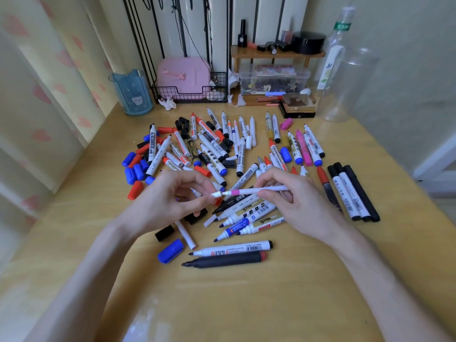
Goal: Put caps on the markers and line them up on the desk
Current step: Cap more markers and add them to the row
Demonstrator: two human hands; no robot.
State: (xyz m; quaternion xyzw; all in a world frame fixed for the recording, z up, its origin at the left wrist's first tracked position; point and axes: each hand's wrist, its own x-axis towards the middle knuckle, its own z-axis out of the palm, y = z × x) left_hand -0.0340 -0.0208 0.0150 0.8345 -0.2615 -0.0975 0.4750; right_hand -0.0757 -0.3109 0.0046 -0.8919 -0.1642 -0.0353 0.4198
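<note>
Your right hand pinches a slim white marker with a pink band between thumb and curled fingers, holding it level above the desk, tip pointing left. Your left hand pinches a small white cap at its fingertips, the cap's mouth right at the marker's tip; you cannot tell whether they touch. Beneath both hands lies a scattered pile of uncapped markers, with loose blue and red caps at its left edge. To the right, four capped markers lie side by side in a row.
</note>
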